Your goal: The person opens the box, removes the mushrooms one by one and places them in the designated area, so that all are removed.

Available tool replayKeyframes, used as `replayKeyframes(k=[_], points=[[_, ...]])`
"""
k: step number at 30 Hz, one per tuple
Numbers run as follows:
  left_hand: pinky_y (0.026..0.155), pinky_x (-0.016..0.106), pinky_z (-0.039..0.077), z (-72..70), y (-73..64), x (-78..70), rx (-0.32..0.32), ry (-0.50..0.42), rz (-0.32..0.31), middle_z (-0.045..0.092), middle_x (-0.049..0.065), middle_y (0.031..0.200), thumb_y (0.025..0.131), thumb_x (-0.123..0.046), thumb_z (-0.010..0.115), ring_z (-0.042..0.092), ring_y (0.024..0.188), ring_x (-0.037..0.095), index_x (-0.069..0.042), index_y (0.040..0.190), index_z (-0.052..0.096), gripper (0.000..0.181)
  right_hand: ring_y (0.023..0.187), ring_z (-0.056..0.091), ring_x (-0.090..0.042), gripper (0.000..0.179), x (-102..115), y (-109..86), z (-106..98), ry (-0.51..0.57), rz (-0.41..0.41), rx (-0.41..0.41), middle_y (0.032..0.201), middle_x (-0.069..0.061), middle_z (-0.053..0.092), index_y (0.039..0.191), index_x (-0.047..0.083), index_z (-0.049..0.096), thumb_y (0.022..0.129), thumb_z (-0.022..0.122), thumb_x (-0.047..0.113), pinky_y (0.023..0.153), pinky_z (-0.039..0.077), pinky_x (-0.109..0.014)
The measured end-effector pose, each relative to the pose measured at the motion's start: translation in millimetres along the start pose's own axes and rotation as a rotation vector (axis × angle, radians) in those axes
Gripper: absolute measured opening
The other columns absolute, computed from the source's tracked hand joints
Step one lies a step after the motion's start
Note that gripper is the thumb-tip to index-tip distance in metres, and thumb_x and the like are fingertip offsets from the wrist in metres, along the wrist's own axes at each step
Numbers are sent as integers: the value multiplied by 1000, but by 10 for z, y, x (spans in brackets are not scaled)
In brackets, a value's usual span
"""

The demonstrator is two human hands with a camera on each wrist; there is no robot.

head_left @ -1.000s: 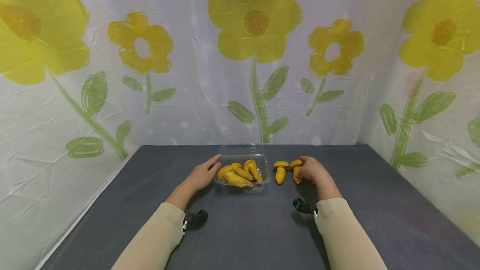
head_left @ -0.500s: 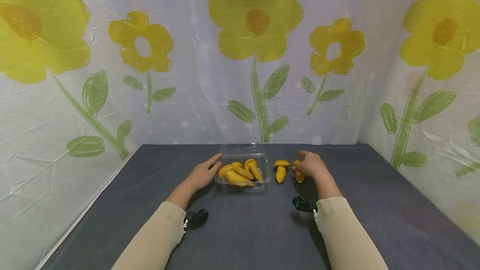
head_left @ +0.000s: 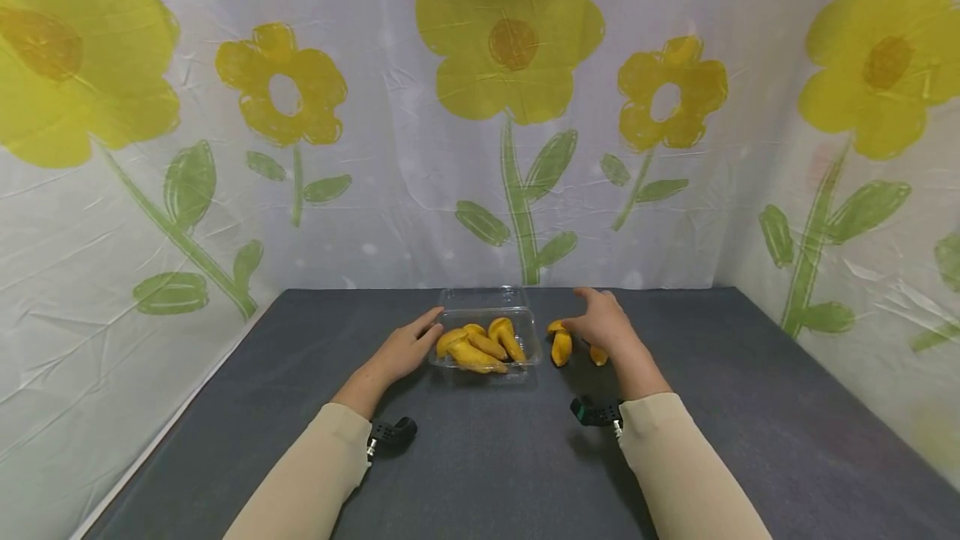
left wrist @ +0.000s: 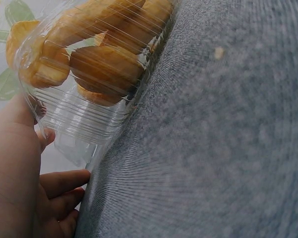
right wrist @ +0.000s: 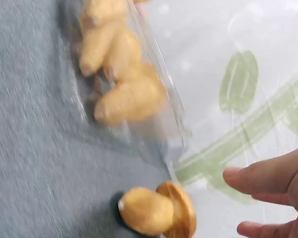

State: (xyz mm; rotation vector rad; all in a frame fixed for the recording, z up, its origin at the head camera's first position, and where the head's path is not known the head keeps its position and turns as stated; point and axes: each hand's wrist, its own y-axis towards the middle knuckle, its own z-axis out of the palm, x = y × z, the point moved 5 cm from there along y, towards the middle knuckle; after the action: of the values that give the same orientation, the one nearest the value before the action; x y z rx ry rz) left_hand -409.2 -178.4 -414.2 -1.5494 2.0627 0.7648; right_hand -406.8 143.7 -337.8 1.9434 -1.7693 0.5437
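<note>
A clear plastic box (head_left: 487,363) with its lid folded back holds several yellow mushrooms (head_left: 480,352). My left hand (head_left: 403,350) rests against its left side, fingers extended, and the left wrist view shows fingertips at the box's wall. Two more mushrooms lie on the table to the right of the box. My right hand (head_left: 602,323) is over them with thumb and fingers spread and nothing between them. Its thumb overlaps the cap of the nearer mushroom (right wrist: 154,210). The hand mostly hides the other mushroom (head_left: 597,355), whose stem end shows.
A dark grey cloth-covered table (head_left: 495,457) carries everything. White curtains (head_left: 375,148) printed with yellow flowers stand behind it and along both sides. A black wrist device (head_left: 393,433) sticks out from the left sleeve, with a similar one (head_left: 596,412) at the right.
My right hand has let go of the rightmost mushroom, lifted off it and moved left over the other loose one. The left hand and the box have stayed in place.
</note>
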Motion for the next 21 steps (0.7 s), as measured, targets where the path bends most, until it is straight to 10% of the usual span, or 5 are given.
replayKeyframes(k=[21], points=[[102,54,33,-9,-13,-8,-4,0,-18,39,5,146,101,-44,38,44,127,31,-35,149,27,50,84,57,-16,56,645,-169,496,-28,-354,-23,129,-12,44,139,17,47,87,69,16,66,50,-30]])
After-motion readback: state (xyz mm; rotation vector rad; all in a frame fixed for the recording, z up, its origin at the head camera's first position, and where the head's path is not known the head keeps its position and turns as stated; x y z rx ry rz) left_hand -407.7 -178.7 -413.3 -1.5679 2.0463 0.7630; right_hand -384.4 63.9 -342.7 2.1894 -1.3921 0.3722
